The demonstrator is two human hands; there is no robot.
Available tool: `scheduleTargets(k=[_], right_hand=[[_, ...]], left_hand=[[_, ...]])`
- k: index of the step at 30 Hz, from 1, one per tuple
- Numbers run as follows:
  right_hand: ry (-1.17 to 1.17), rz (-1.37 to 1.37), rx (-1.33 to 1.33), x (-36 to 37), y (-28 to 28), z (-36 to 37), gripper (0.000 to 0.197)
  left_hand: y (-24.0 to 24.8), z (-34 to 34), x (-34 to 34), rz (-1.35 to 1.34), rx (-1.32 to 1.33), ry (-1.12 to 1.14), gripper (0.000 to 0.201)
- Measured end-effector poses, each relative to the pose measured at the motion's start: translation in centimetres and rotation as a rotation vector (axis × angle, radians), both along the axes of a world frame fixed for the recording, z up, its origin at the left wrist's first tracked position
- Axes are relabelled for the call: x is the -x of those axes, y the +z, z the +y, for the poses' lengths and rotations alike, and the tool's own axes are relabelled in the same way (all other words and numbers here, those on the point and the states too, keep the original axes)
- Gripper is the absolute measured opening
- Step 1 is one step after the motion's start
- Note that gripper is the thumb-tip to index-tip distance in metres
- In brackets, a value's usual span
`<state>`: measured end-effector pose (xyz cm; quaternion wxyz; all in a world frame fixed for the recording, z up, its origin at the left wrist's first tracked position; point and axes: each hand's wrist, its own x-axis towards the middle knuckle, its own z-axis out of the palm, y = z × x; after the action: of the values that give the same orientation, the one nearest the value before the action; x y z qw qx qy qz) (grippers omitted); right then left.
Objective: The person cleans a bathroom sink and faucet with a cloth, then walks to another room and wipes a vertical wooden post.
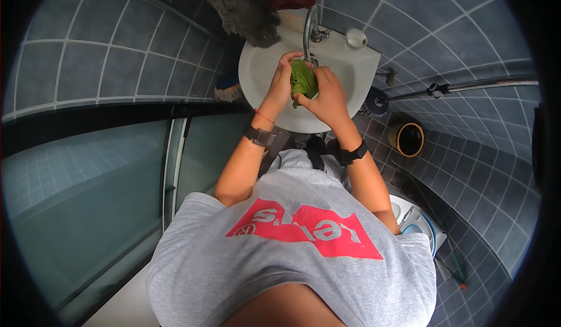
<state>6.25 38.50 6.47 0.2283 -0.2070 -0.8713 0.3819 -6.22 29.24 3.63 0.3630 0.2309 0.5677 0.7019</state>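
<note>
Grey shirt (292,225) lies nearest, then the left hand (282,84) and right hand (328,98), both gripping a green cloth (303,81) above the sink (357,81). A loosened grip could drop it there; a careless knock could tip the white cup (356,39) beyond.

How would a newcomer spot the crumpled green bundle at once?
Find the white, round-fronted sink at the top centre, then the curved, ribbed metal spout over it. Just below that in the picture, held between the bare left hand and right hand, is the crumpled green cloth-like bundle. Its green sets it apart from the white sink and shaggy grey fabric nearby.
</note>
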Motion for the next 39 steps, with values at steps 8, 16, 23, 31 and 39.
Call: scheduleTargets(k=[8, 16, 23, 31, 39], right_hand=[[-0.107, 0.171, 0.539, -0.6, -1.3, 0.4, 0.039], [-0.095, 0.350, 0.851, -0.8, -1.5, 0.5, 0.016], [-0.143, 0.518, 1.190, -1.1, -1.7, -1.3, 0.036], [-0.105, 0.383, 1.287, -2.9, -2.8, -1.5, 0.064], [0.015, -0.001, 0.830, -0.6, -2.3, -2.7, 0.089]], left_hand=[[3.1, -1.4, 2.3, 0.270, -0.001, -0.352, 0.055], [3.1, -4.2, 4.6, 0.194, 0.045, -0.284, 0.070], [1.1, -4.9, 6.9, 0.210, 0.081, -0.336, 0.041], [4.4, -4.9, 7.3, 0.194, -0.008, -0.304, 0.038], [4.5, -4.4, 7.2, 0.210, -0.007, -0.377, 0.042]])
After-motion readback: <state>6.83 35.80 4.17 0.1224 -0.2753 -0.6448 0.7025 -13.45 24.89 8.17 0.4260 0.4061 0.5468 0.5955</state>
